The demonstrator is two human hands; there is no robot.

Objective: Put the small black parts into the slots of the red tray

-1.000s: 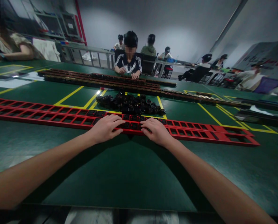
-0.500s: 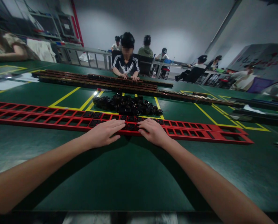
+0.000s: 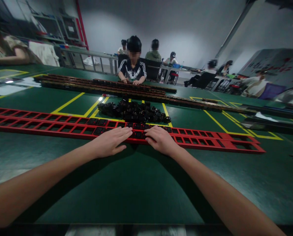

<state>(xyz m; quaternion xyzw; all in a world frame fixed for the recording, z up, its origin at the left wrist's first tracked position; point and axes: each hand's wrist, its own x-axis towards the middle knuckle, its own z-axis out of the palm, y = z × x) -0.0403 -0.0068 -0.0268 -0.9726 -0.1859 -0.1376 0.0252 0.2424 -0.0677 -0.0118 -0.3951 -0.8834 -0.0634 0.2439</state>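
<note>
Your L hand [image 3: 110, 141] lies palm down over the near red frame [image 3: 138, 141], fingers straight & tog., thumb spread away on your side; can't tell if the palm presses on anything. Your R hand [image 3: 161, 140] is bent over the same frame, just across from the L, fingers curled, thumb a bit apart from them, tips down by the black pcs [image 3: 138, 134] set in the slots; can't tell if it's pinching one. The two hands are apart, w/ a few of those pcs showing in the gap btwn them. The far red frame [image 3: 222, 135] runs alongside the near one, both lengthwise across the surface [image 3: 126, 190] in front of you, w/ more black pcs in its slots, incl. a pair [image 3: 97, 122] up & left of your L fingers. Most slots toward both ends show green thru. Just beyond the frames sits a loose black pile [image 3: 135, 111], on & around yellow tape [image 3: 69, 103]. Past that, long dark strips [image 3: 107, 86] lie side by side; a co-worker [image 3: 133, 67] sits behind them, both hands at the far strips. Off L, white paper [image 3: 10, 89] lies nr the strips' end; another person [image 3: 13, 50] sits beyond it.
</note>
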